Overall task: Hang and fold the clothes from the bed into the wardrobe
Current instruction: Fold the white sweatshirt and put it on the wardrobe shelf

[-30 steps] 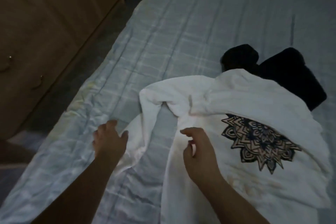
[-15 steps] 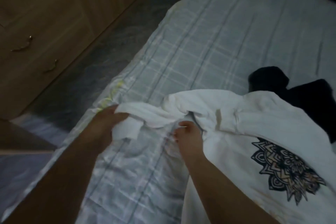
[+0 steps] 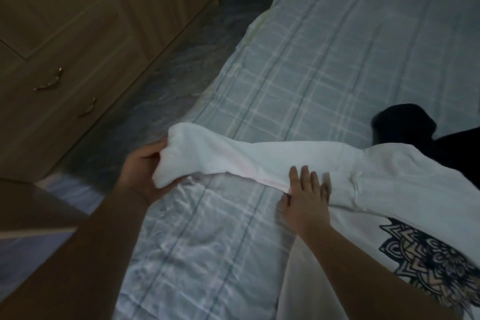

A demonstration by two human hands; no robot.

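A white sweatshirt with a dark mandala print lies on the bed at the right, its sleeve stretched out to the left. My left hand grips the sleeve's cuff end over the bed's left edge. With its fingers straight, my right hand presses flat where the sleeve meets the body. Beyond the sweatshirt at the far right lies a black garment, partly covered by it.
The bed has a pale blue checked cover. The wooden wardrobe, with two metal drawer handles, stands shut at the left across a strip of dark floor. A dark wooden edge sits at the lower left.
My left hand took the folded sleeve and pulled it out straight to the left. My right hand moved from the sleeve's root and now lies flat on it. The view shifted left.
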